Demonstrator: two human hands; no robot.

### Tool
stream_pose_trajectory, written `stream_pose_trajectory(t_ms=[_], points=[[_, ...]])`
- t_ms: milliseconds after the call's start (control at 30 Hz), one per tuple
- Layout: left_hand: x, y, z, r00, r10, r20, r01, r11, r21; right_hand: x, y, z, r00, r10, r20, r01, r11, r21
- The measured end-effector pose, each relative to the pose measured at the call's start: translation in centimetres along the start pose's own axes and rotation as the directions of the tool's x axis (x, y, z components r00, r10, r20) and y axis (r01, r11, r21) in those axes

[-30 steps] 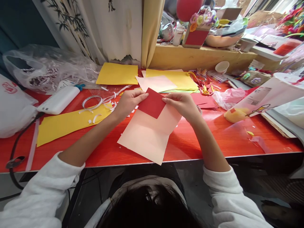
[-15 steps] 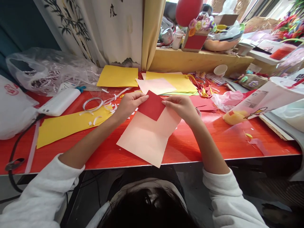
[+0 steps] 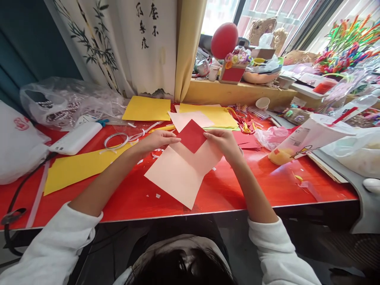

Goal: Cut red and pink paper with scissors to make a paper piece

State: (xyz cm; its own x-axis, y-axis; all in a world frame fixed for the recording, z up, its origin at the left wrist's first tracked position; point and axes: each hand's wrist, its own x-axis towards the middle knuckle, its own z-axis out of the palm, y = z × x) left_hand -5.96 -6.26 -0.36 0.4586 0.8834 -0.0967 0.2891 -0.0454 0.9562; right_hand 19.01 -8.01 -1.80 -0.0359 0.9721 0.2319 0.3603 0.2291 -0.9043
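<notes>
A small red paper square is held up over the table, turned so one corner points toward me. My left hand pinches its left corner between thumb and fingers. At the right corner, my right hand is closed the same way. Behind and below the square is a pale pink sheet of paper with a crease across it. Its right part runs up under my right hand, and I cannot tell whether those fingers grip it too.
Yellow paper strips and a roll of tape lie left, beside a white power bank. Yellow sheets are at the back. A tilted drink cup and crumpled pink paper are right. White paper scraps dot the red table.
My view has tilted upward, showing more of the window. The red square has turned slightly, and my left fingers have shifted down to its left corner. The pink sheet has moved a little.
</notes>
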Motion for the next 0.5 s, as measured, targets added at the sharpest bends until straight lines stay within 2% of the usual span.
stream_pose_trajectory(t_ms=[200, 367, 433, 500], points=[[-0.3, 0.2, 0.4, 0.997, -0.064, 0.047, 0.067, 0.995, -0.068, -0.6, -0.3, 1.4, 0.997, 0.042, 0.068, -0.046, 0.997, 0.060], [0.1, -0.5, -0.8, 0.983, -0.168, 0.080, 0.172, 0.984, -0.055, -0.3, 0.0, 1.3, 0.983, 0.086, 0.164, -0.098, 0.993, 0.065], [0.5, -1.1, -1.6, 0.974, -0.206, 0.099, 0.210, 0.977, -0.032, 0.3, 0.7, 0.3, 0.993, 0.070, 0.096, -0.072, 0.997, 0.011], [0.7, -1.6, -2.4, 0.967, -0.230, 0.109, 0.232, 0.973, -0.010, 1.0, 1.5, -0.8, 0.998, 0.054, -0.022, -0.056, 0.991, -0.121]])
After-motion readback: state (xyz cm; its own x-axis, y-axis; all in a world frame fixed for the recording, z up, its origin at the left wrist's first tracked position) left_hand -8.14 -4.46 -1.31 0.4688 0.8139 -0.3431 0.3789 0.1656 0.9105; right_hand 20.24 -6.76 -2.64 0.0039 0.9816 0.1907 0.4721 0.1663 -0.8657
